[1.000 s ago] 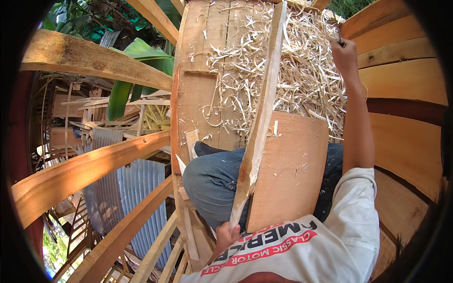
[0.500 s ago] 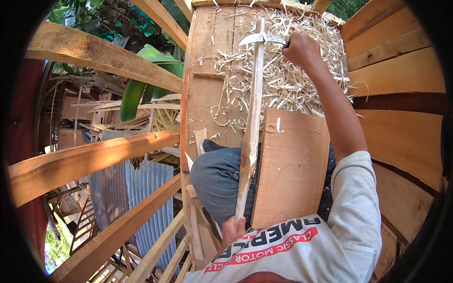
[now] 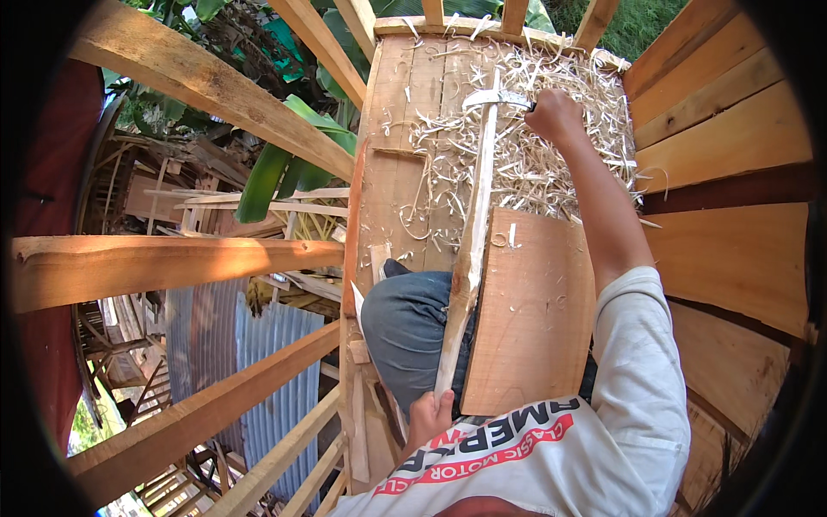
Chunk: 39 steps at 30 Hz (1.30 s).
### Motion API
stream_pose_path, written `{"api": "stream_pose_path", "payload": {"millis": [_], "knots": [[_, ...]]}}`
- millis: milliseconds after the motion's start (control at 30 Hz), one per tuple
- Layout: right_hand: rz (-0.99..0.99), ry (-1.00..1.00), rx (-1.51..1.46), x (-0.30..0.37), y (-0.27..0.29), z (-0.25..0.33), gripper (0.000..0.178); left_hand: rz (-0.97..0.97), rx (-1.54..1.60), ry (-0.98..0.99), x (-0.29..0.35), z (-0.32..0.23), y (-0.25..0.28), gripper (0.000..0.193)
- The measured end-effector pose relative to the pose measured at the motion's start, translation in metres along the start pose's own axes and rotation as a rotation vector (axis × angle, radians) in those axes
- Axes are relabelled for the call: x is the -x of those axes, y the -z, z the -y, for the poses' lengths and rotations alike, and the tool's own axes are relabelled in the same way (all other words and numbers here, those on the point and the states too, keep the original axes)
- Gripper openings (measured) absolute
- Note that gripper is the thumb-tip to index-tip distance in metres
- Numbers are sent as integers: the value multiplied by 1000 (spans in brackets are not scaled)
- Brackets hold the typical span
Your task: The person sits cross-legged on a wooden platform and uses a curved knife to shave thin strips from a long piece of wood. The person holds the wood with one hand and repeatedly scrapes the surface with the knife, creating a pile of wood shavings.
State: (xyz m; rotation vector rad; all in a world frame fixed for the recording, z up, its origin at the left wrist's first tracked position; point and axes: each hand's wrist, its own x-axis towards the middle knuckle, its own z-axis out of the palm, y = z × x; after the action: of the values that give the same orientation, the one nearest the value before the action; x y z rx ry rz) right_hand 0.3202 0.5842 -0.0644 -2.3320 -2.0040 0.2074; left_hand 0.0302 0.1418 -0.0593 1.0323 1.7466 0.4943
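Note:
A long, pale wooden stick (image 3: 473,237) runs from my body out over the floor, whittled white toward its far end and browner around a knotty middle. My left hand (image 3: 431,418) is closed around its near end, close to my shirt. At arm's length, my right hand (image 3: 556,116) grips the dark handle of a curved knife (image 3: 500,98). The bright blade lies across the stick near its far tip. A flat wooden board (image 3: 532,314) rests over my lap, just right of the stick. My bent left knee (image 3: 401,323) is on the stick's left side.
Curly wood shavings (image 3: 547,159) cover the far right of the plank floor (image 3: 396,189). Wooden slats (image 3: 724,155) wall the right side. Open railing beams (image 3: 181,267) stand at the left, with corrugated metal sheets (image 3: 280,379) and scrap wood beyond and below.
The view has shifted, so the whole scene sits slightly differently. Both hands keep their grips, and the knife is still across the stick near its far end.

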Motion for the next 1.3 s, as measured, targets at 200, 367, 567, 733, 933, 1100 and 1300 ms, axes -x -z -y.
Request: {"api": "stream_pose_path", "payload": {"millis": [200, 367, 567, 733, 933, 1100, 1300], "knots": [[-41, 65, -96, 33, 18, 8, 21, -47, -42, -74, 3, 15, -3, 53], [-15, 442, -49, 69, 13, 15, 14, 3, -35, -25, 1, 14, 0, 54], [-113, 146, -159, 38, -9, -3, 19, -30, -3, -102, -2, 9, -1, 57], [-76, -172, -209, -1, 3, -34, 20, 33, -57, -99, -4, 20, 2, 58], [9, 68, -124, 26, -21, -55, 25, 33, -40, -77, -2, 19, 1, 56], [-67, -183, -704, 54, -42, -88, 34, 100, 116, -35, 0, 25, 8, 49], [-179, 22, -1082, 146, -29, -81, 24, 355, 240, 81, 8, 39, 35, 42]]}}
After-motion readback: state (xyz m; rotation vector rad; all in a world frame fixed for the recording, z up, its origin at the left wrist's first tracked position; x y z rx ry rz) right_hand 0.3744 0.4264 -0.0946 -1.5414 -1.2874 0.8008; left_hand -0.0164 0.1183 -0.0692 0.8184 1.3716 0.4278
